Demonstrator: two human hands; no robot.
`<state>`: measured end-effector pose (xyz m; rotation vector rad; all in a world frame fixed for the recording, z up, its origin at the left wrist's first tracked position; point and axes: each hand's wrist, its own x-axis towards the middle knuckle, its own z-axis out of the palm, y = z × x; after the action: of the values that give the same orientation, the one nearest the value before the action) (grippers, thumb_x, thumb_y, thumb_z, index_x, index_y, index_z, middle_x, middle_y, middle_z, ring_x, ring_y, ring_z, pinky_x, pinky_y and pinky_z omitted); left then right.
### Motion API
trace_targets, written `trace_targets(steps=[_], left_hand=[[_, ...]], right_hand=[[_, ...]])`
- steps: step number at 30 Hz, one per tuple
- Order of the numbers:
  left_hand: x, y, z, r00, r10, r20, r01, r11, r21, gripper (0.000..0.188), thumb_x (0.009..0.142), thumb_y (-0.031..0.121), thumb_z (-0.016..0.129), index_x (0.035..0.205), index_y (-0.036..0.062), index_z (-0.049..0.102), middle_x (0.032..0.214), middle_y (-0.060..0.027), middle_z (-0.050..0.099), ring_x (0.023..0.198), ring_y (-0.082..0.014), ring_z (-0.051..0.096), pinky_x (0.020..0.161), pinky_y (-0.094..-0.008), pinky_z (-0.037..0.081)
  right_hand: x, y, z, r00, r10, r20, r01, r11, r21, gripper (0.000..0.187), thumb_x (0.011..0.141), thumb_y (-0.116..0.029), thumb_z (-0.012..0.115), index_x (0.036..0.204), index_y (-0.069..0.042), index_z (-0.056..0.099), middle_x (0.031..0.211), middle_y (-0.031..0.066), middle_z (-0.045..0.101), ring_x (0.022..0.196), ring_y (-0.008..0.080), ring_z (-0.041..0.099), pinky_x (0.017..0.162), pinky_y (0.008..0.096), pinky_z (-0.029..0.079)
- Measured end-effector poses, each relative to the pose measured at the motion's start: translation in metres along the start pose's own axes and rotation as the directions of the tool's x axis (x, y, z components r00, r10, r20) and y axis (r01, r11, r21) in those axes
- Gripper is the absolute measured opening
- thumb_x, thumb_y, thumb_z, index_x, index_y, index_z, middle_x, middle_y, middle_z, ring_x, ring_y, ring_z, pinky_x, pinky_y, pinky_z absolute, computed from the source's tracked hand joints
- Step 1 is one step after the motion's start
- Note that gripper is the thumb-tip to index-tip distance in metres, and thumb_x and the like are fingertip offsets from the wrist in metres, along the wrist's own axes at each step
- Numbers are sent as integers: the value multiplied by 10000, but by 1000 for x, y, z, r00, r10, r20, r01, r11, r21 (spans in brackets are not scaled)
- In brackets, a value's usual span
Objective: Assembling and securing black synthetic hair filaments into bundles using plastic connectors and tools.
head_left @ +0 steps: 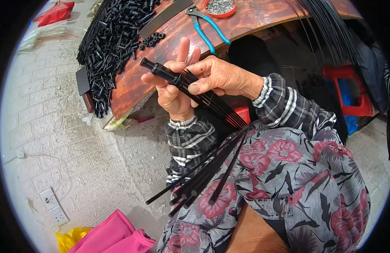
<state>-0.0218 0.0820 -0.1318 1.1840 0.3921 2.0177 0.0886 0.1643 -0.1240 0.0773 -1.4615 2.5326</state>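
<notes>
A black umbrella frame (216, 105) runs slantwise from my hands down to my lap, its thin ribs bunched together and their ends fanning out over my apron. At its upper end is a black plastic runner (162, 71) with a narrower tube sticking out. My left hand (172, 95) supports the runner from beneath, thumb against it and some fingers raised behind. My right hand (222, 78) pinches the ribs just below the runner between thumb and forefinger; its other fingers are partly hidden.
On the wooden table (262, 17) lie a heap of black plastic runners (115, 42), pliers with blue handles (205, 29) and a red dish of small metal parts (220, 7). More black ribs (325, 25) hang over the right edge. A red stool (351, 88) stands at right.
</notes>
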Motion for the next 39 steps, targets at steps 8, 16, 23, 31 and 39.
trace_targets(steps=[8, 16, 23, 31, 39], left_hand=[[-6, 13, 6, 960, -35, -277, 74, 988, 134, 669, 706, 142, 663, 1286, 261, 351, 1068, -125, 549, 1197, -409, 311, 954, -579, 272], [-9, 33, -2, 960, -55, -273, 113, 973, 202, 585, 695, 74, 656, 1217, 21, 396, 902, -123, 550, 1066, -324, 443, 966, -526, 292], [-9, 12, -5, 970, -29, -241, 47, 997, 68, 587, 694, 78, 659, 1219, 35, 398, 915, -112, 566, 1043, -308, 465, 994, -526, 244], [-14, 18, 15, 922, 41, -385, 113, 922, 369, 608, 742, 82, 637, 1276, 86, 345, 1075, -167, 534, 1045, -299, 496, 896, -416, 406], [-14, 44, 87, 946, 80, -314, 97, 854, 511, 846, 645, 408, 700, 1236, -57, 313, 1080, -206, 498, 959, -318, 520, 832, -427, 434]], right_hand=[[9, 16, -4, 999, -21, 27, 24, 994, -110, 340, 765, -221, 633, 1055, -49, 581, 625, -19, 582, 406, -5, 360, 352, 140, 243], [9, 10, 7, 997, -66, 28, 65, 997, 49, 268, 777, -191, 615, 1003, -48, 592, 662, 12, 617, 415, -7, 404, 348, 139, 240], [6, 16, -7, 997, -19, 75, 19, 1000, -2, 274, 769, -202, 623, 983, -34, 592, 661, 14, 619, 414, -6, 408, 343, 138, 237], [4, 14, -5, 998, -44, 36, 43, 999, 19, 241, 777, -150, 607, 968, -3, 591, 667, 30, 608, 476, 15, 475, 397, 143, 318], [-2, 16, -17, 984, -159, -81, 162, 987, 22, 239, 793, -101, 592, 993, 29, 580, 744, 15, 601, 651, 56, 541, 561, 174, 428]])
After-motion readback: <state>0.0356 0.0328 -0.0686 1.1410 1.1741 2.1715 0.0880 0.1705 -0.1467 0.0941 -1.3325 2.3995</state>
